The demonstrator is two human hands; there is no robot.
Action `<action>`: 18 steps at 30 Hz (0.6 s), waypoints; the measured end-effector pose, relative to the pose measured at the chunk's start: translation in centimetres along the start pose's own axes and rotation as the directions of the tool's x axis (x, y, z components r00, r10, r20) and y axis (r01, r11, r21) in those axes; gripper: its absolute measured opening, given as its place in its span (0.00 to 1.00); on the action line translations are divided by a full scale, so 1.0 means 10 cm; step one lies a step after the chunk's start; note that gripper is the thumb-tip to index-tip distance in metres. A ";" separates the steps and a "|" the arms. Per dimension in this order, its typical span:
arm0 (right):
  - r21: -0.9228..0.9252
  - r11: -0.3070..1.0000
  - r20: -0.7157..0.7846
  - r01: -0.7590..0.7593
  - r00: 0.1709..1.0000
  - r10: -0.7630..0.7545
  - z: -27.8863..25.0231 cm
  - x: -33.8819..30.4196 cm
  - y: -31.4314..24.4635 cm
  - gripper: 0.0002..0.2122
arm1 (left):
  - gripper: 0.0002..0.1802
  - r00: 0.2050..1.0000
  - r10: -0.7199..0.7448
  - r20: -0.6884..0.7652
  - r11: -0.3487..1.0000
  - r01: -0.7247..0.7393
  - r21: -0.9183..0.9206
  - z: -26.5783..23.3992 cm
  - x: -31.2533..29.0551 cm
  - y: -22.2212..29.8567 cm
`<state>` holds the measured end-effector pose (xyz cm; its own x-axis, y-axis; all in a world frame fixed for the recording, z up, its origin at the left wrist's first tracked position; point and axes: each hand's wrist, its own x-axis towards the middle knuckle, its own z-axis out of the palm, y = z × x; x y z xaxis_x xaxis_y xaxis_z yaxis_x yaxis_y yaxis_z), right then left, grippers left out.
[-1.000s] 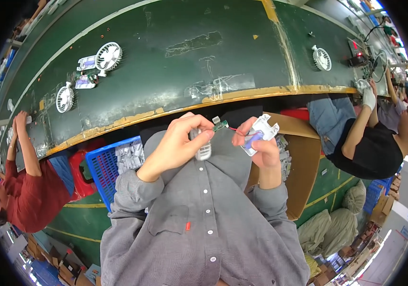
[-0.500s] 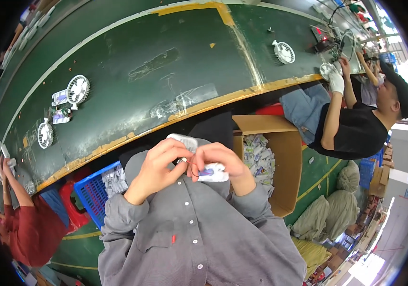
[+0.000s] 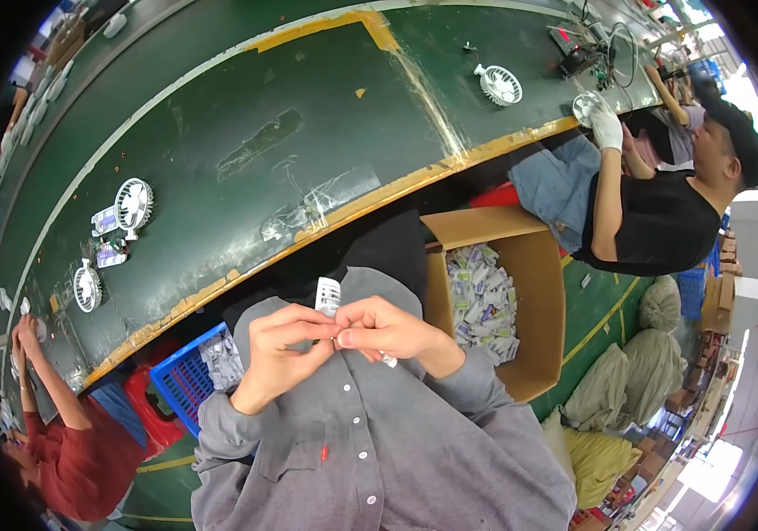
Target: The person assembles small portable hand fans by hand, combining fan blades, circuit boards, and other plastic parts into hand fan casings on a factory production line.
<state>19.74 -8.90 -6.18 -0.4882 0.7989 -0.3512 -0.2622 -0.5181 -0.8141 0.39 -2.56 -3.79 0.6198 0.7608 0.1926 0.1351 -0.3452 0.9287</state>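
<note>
Over my lap, my left hand and my right hand meet fingertip to fingertip, both closed in a pinch. A small white fan stands up edge-on just beyond the fingers of my left hand, which grips it; its lower part is hidden. Between the fingertips sits a tiny dark bit, probably a wire end, too small to make out well. From beneath my right fingers peeks the end of a white plastic piece; the rest of it is covered by the hand.
On the green bench ahead lie white fans and labelled battery packs. A cardboard box of wrapped parts stands at my right, a blue crate at my left. Co-workers sit on both sides, one in black.
My hands have drawn together, fingertips now touching. The fan has turned edge-on and come nearer. The labelled white piece in my right hand has gone mostly out of sight beneath the fingers.
</note>
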 end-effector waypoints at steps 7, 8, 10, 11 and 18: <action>0.278 0.922 -0.085 0.270 0.963 -0.257 0.05 -0.59 -0.02 0.09 | 0.05 0.879 -0.435 -0.196 0.825 0.301 -0.479 -0.32 0.07 -0.23; 0.271 0.877 -0.220 0.396 0.913 -0.344 0.07 -0.73 0.01 0.10 | 0.05 0.893 -0.411 -0.184 0.817 0.271 -0.509 -0.43 0.08 -0.30; 0.150 0.922 -0.507 0.356 0.829 -0.237 -0.20 -1.03 0.29 0.10 | 0.07 0.915 -0.385 -0.119 0.755 0.238 -0.612 -0.58 0.03 -0.32; 0.142 0.937 -0.637 0.319 0.754 -0.160 -0.36 -1.12 0.42 0.10 | 0.07 0.931 -0.336 -0.143 0.784 0.192 -0.591 -0.58 0.02 -0.24; -0.465 0.483 -0.880 -0.742 0.447 -0.160 -1.41 -1.62 1.54 0.34 | 0.10 0.980 -0.147 -0.132 0.573 -0.024 -0.819 -0.59 0.13 -0.15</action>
<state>35.37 -25.48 -19.59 0.5562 0.7088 -0.4338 0.6224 -0.7012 -0.3477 -3.55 2.17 -3.10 0.4857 0.8691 0.0939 -0.5708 0.2339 0.7870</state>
